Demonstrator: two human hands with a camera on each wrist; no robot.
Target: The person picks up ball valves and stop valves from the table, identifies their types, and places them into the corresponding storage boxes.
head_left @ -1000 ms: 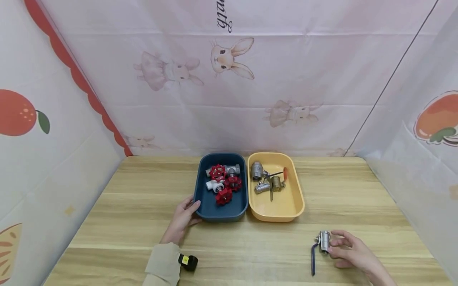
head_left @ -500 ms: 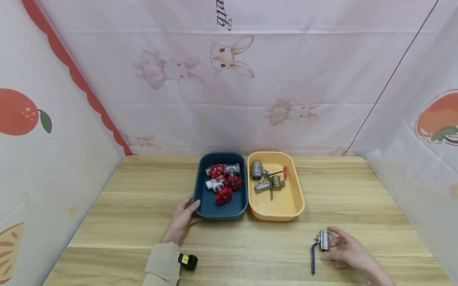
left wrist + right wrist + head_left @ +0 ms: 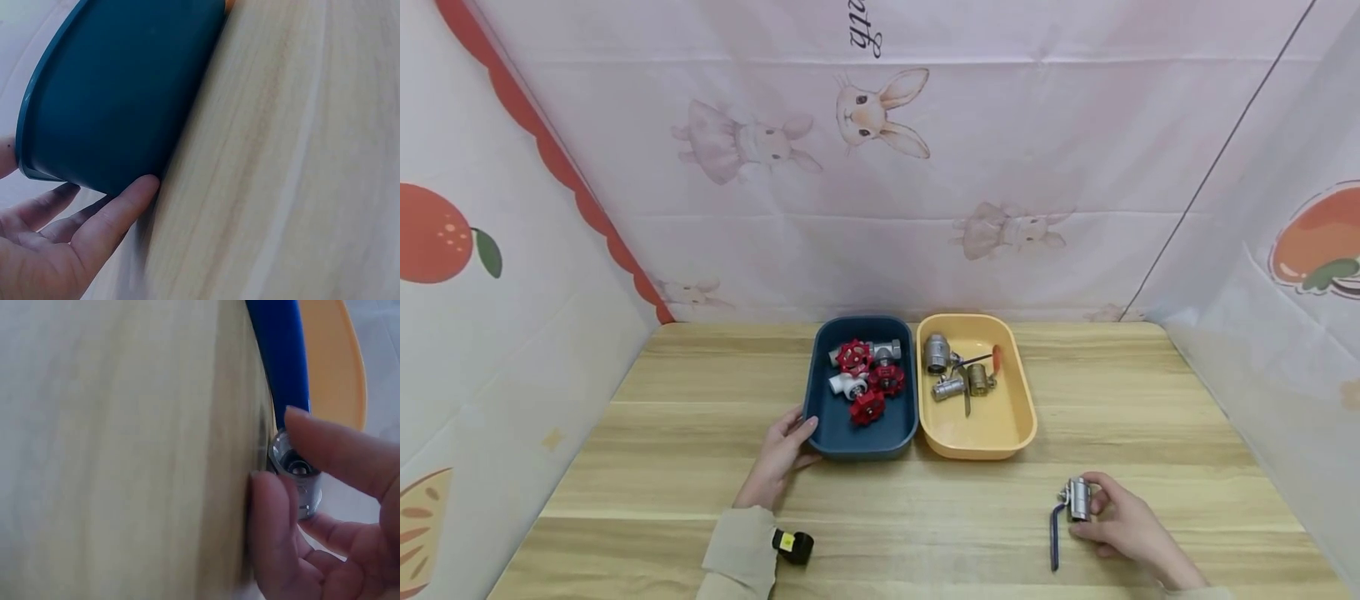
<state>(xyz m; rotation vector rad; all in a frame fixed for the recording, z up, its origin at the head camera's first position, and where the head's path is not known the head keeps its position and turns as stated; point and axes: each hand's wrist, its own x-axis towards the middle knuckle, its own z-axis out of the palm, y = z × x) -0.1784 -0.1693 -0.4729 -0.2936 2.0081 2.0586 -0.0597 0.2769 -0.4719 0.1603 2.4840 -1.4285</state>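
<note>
My right hand [image 3: 1123, 521] grips a silver ball valve [image 3: 1079, 499] by its body at the right of the table. Its long blue lever [image 3: 1055, 537] points toward the front edge. The right wrist view shows thumb and fingers around the metal body [image 3: 306, 487]. At the near left corner of a dark blue bin [image 3: 859, 450], my left hand [image 3: 780, 457] holds the wall, thumb at the rim and fingers [image 3: 115, 219] against the outside. Inside lie several valves with red handwheels [image 3: 867, 407], one with a white body [image 3: 847, 385].
A yellow bin [image 3: 977, 446] stands right beside the blue one, with several lever valves in it, including a brass one [image 3: 977, 380] with a red lever. Printed cloth walls [image 3: 880, 192] close off the back and sides of the wooden table [image 3: 925, 525].
The right hand's fingers, looser around the ball valve half a second ago, have closed onto its body. The left hand keeps its place on the blue bin.
</note>
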